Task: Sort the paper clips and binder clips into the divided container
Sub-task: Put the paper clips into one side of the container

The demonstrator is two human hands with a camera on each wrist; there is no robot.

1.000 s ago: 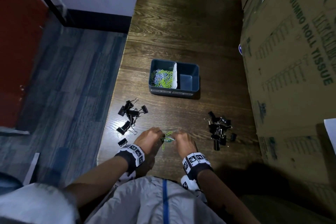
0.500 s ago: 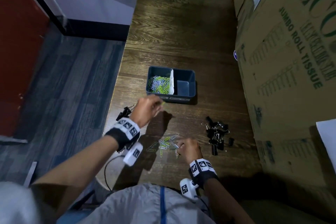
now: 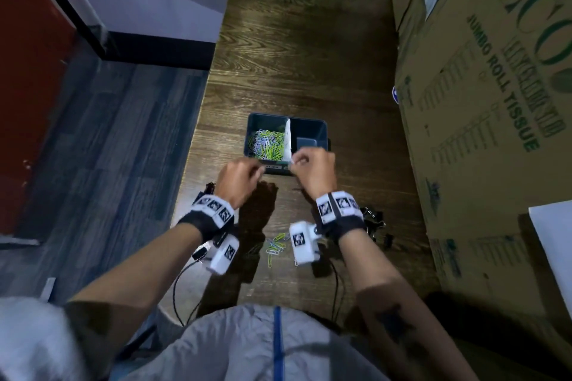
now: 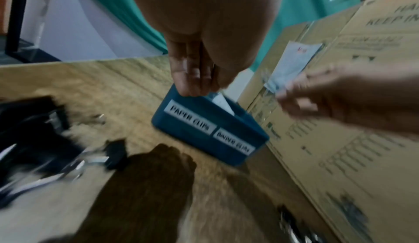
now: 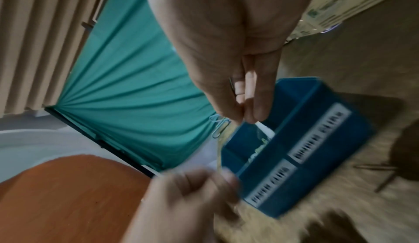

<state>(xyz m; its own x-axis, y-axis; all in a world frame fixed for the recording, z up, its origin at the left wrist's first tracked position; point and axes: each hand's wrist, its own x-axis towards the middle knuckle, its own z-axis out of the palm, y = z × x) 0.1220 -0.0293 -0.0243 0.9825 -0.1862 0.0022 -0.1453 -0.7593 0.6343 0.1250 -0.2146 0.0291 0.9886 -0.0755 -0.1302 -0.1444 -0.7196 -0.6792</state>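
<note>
A blue divided container (image 3: 325, 130) stands mid-table, labelled on its front wall (image 4: 204, 127). Its left compartment holds several coloured paper clips (image 3: 268, 144); the right one looks bare. Both hands hover at its front edge. My right hand (image 3: 295, 161) pinches a blue paper clip (image 5: 218, 127) that hangs from its fingertips (image 5: 258, 111). My left hand (image 3: 258, 168) has its fingers pressed together (image 4: 192, 78) and seems to pinch a thin yellow-green clip (image 5: 218, 154). Loose paper clips (image 3: 275, 245) lie on the table between my wrists.
Black binder clips lie in a pile (image 3: 376, 221) behind my right wrist and in another (image 4: 34, 139) on the left. A tall cardboard box (image 3: 479, 102) walls off the table's right side. The table's left edge (image 3: 198, 145) drops to a grey floor.
Both hands left the loose paper clips and rose to the container's front edge, the left first, the right following with a clip. The camera tilted up a little.
</note>
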